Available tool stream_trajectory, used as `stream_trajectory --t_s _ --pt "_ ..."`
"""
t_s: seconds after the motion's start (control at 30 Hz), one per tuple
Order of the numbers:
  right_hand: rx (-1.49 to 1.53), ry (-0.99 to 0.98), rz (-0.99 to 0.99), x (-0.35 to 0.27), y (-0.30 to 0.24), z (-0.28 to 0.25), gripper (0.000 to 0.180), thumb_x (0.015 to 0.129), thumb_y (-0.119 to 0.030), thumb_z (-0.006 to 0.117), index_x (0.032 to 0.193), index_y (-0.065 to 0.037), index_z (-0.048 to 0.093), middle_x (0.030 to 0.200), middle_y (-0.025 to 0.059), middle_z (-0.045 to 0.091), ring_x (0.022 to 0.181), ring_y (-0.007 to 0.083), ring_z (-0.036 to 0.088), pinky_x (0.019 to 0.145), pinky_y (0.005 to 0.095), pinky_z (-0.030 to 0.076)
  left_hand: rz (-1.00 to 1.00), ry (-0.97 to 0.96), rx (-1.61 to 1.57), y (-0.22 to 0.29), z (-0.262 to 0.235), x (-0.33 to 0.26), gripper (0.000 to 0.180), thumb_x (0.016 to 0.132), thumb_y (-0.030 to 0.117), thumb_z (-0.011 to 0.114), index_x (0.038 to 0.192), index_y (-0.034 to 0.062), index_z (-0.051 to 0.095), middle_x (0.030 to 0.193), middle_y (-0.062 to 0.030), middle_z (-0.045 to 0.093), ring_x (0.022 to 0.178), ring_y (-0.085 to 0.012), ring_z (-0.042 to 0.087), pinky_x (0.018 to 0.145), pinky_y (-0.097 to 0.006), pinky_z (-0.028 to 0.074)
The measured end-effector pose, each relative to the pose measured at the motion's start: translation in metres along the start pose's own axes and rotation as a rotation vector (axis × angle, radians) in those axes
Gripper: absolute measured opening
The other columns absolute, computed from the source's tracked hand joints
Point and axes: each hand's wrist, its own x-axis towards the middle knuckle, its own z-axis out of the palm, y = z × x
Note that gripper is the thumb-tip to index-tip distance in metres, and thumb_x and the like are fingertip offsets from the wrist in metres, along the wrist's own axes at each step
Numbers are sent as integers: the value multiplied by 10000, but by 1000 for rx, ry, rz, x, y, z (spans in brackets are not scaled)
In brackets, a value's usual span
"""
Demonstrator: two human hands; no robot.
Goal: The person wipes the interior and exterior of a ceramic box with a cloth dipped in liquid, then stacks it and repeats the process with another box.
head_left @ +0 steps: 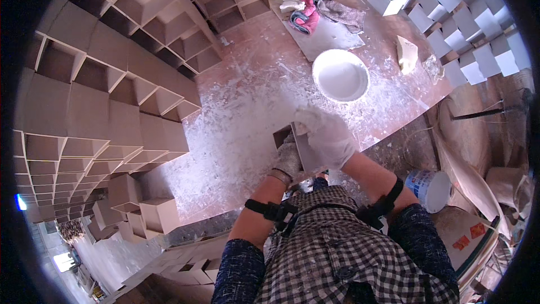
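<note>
I hold a small grey box, an open-ended, straight-sided piece, just in front of my body. My left hand, in a dusty grey glove, is closed on its left side, with fingers reaching toward the dark opening. Against the right side lies my right hand, in a white, powdery glove. Its fingers reach the box's far end, but they are blurred, and anything under them is hidden. Beyond my right hand, a round white basin with pale contents stands on the powder-covered work surface.
Stacked open grey boxes rise along the left, and pale boxes at the far right. A pink and grey cloth bundle lies on a board behind the basin. A pale yellowish block sits farther right. A white bucket stands near my right elbow.
</note>
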Motion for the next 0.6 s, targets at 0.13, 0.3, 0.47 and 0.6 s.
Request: stream_trajectory --t_s 0.13,0.3,0.47,0.6 --pt "-75 67 -160 -54 -21 14 317 775 -90 580 1092 -93 584 1202 123 576 1116 312 571 858 391 501 103 -456 493 -20 -14 -15 724 726 442 718 1305 72 490 1331 -164 496 1217 -306 495 1006 -372 420" --pt "-27 121 -381 -144 -4 11 345 748 -120 631 1090 -108 595 1151 121 615 1088 279 610 815 376 536 -665 -25 -660 -44 10 -21 477 870 351 572 1240 53 545 1236 -172 561 1116 -313 567 909 -388 478" --pt "179 318 -268 -148 19 -4 422 679 -73 701 1088 -100 599 1136 101 643 1035 304 644 779 356 544 -935 149 -1020 4 -24 1 362 915 264 515 1209 62 574 1142 -176 611 1031 -308 617 865 -399 494" --pt "-27 335 -312 -114 6 -17 375 711 -47 666 1071 -91 567 1184 115 610 1038 315 623 794 365 531 -240 -366 -17 -7 -55 6 348 930 267 505 1209 73 579 1121 -144 628 992 -280 632 832 -387 506"
